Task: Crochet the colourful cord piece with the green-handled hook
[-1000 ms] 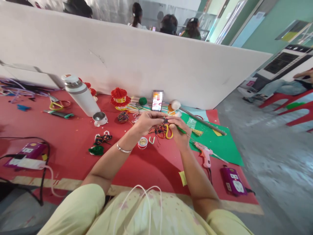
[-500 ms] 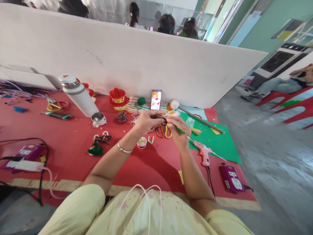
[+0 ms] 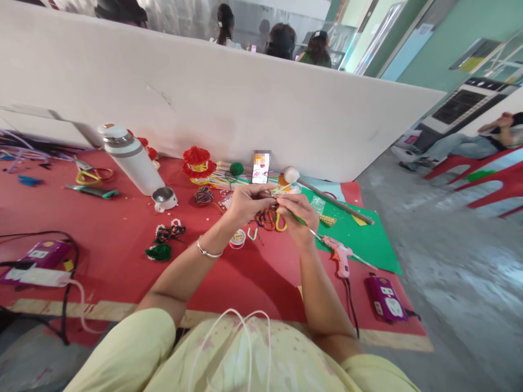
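Small shift at the fingertips, everything else in place

At the left of the red worktop (image 3: 253, 277), the purple plastic power box (image 3: 38, 258), the scissors with yellow and red handles (image 3: 93, 175) and the tall white flask (image 3: 134, 163) lie as they did a second ago. So do the small metal-lined white cup (image 3: 164, 200), the multicoloured yarn bow with white beads (image 3: 169, 233) and the dark green yarn bundle (image 3: 158, 252).

The left hand (image 3: 247, 207) pinches, thumb against fingers, at a small dark piece, seemingly yarn, just left of the right fingertips. That piece showed more clearly a second ago; now the fingers mostly hide it, so its exact shape cannot be told. Multicoloured yarn strands (image 3: 265, 219) lie just below, beside a yellow loop (image 3: 281, 222).

The right hand (image 3: 307, 208) grips a slim green-handled tool (image 3: 301, 221) between thumb and fingers, its metal shaft slanting back over the palm. Its forearm has moved inward, now covering most of the yellow paper scrap (image 3: 300, 292).

Further right, the pink glue gun (image 3: 340, 256) rests unmoved, partly on the green sheet (image 3: 368, 245). The change looks like fine fingerwork at one spot, with the supplies around it untouched.
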`<action>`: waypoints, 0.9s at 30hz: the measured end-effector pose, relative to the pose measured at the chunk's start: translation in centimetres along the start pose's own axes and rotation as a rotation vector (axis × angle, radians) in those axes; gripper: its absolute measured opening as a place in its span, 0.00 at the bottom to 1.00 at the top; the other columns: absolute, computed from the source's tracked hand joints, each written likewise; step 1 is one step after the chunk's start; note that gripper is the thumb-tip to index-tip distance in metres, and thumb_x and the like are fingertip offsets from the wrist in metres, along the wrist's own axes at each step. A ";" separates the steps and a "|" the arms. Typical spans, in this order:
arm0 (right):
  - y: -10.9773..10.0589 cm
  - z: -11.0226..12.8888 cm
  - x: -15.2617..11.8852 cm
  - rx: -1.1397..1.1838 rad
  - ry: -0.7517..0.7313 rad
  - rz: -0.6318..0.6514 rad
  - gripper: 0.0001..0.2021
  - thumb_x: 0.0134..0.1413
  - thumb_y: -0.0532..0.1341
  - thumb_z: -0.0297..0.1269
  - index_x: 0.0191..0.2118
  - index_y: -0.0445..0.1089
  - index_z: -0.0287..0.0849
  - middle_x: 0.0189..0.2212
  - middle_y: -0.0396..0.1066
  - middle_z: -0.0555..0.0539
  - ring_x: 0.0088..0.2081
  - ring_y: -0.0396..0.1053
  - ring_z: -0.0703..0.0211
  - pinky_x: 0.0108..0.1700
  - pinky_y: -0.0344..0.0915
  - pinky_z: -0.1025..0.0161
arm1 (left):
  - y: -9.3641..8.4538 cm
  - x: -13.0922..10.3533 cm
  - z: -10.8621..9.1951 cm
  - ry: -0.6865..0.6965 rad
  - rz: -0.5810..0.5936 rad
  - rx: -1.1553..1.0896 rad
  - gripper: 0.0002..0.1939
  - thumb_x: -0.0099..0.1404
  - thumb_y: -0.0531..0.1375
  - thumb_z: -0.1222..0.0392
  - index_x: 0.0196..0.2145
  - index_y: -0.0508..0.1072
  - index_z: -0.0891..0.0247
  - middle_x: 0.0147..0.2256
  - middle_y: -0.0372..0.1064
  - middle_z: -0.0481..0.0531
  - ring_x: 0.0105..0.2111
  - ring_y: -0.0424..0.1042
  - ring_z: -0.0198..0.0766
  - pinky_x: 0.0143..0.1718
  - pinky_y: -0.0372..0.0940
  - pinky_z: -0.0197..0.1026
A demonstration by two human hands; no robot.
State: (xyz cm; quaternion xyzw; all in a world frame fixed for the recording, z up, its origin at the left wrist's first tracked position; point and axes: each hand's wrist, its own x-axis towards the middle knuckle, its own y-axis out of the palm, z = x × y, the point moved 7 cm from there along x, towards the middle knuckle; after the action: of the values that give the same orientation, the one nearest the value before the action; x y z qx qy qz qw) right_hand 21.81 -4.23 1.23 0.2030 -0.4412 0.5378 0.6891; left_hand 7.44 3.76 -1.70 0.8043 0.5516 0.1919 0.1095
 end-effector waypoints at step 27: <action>-1.2 2.0 2.5 0.164 -0.042 0.443 0.10 0.68 0.64 0.38 0.51 0.79 0.55 0.53 0.83 0.46 0.53 0.80 0.48 0.56 0.75 0.44 | -0.8 -0.4 -1.8 -0.307 0.250 0.038 0.17 0.46 0.77 0.62 0.37 0.88 0.66 0.25 0.77 0.52 0.17 0.60 0.25 0.16 0.47 0.33</action>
State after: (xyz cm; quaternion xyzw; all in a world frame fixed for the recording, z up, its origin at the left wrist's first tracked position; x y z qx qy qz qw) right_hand 22.24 -4.76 4.56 0.1677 -0.4440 0.7055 0.5263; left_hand 5.88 3.63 -0.41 0.8883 0.4276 0.0688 0.1525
